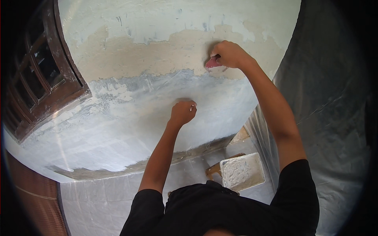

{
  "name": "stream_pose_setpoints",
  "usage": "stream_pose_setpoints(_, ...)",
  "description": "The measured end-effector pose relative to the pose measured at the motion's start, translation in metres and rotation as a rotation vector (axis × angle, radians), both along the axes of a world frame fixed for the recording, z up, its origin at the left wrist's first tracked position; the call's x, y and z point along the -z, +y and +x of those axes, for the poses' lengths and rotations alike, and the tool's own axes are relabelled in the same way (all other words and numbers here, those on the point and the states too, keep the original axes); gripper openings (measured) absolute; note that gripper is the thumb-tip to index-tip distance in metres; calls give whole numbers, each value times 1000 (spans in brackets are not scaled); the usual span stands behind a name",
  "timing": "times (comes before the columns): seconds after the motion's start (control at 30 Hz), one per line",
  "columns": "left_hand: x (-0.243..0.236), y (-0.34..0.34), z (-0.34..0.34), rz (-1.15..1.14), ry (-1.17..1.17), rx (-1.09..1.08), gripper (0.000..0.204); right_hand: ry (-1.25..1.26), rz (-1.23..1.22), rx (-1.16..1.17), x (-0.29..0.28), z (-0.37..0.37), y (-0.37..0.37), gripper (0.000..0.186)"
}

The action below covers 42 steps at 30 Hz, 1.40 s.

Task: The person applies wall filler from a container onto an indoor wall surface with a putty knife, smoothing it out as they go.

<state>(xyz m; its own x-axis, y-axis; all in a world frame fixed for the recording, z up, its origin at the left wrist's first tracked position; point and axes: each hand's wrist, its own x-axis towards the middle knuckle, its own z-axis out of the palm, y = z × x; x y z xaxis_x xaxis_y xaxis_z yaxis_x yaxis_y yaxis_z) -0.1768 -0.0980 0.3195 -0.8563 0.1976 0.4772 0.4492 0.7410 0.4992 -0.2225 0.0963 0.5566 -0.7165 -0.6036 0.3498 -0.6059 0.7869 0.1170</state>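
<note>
Pinkish-red shows at the fingertips of the right hand [229,54], where a small flat scraper [213,62] is pinched and held at the wall [157,122], over the lower part of a beige band [138,59]. The left hand [183,111] is curled into a loose fist, lower and to the left, close to the wall; whether it touches the surface, or holds anything, cannot be told.

The step in hand is judged to be a pass of the scraper, with filler being spread or smoothed. For the next move, a flat edge and even pressure seem called for, with care where the beige band meets the grey-white patch around the left hand, since that border is ragged.

Above both hands, the wall is coated in pale greenish white, marked by short dark streaks. Below them, a rough brownish strip is left along its foot. Below the right hand, white paste [237,172] is held in a square tub [255,179], propped on a wooden stool [213,170]. Far left of the hands, a brown wooden window frame [73,96] is set; to their right, translucent plastic sheeting [323,118] is hung.
</note>
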Motion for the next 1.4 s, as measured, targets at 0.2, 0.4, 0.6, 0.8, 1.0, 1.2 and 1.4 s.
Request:
stream_pose_setpoints(0.2,20,11,18,-28,-104,15,16,120,-441,-100,-10,30,42,22)
stream_pose_setpoints(0.4,42,43,46,75,-333,232,21,-230,-962,75,64,88,136,22)
stream_pose_setpoints(0.6,93,90,64,-23,-522,340,24,-470,-1140,461,252,134,228,27)
stream_pose_setpoints(0.8,140,148,85,-76,-663,484,25,-639,-1060,850,397,212,277,30)
stream_pose_setpoints(1.0,184,180,112,-175,-756,563,25,-706,-1494,1151,490,268,288,21)
stream_pose_setpoints(1.2,224,188,144,-265,-917,590,26,-756,-1856,1521,571,315,279,21)
stream_pose_setpoints(1.4,250,176,170,-286,-1155,518,28,-903,-1426,1631,628,336,263,25)
